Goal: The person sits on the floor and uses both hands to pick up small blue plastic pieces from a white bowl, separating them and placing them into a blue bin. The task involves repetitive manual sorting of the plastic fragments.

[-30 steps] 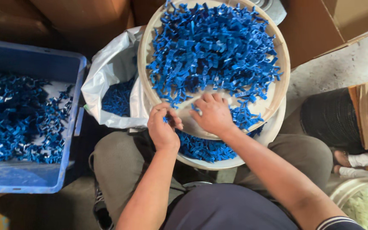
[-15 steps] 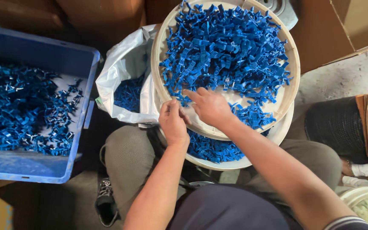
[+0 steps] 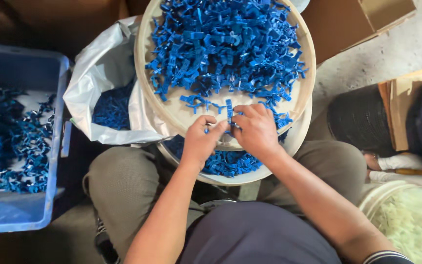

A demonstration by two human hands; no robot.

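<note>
Blue plastic pieces are heaped on the round tray across your knees; your left hand and right hand meet at its near rim, fingers pinched together on one piece between them, with a blue crate on your left and a white bag beside the tray

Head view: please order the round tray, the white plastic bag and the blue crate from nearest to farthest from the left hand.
1. Round tray: directly under the left hand, touching it.
2. White plastic bag: beside the tray, to the left.
3. Blue crate: far left edge.
</note>
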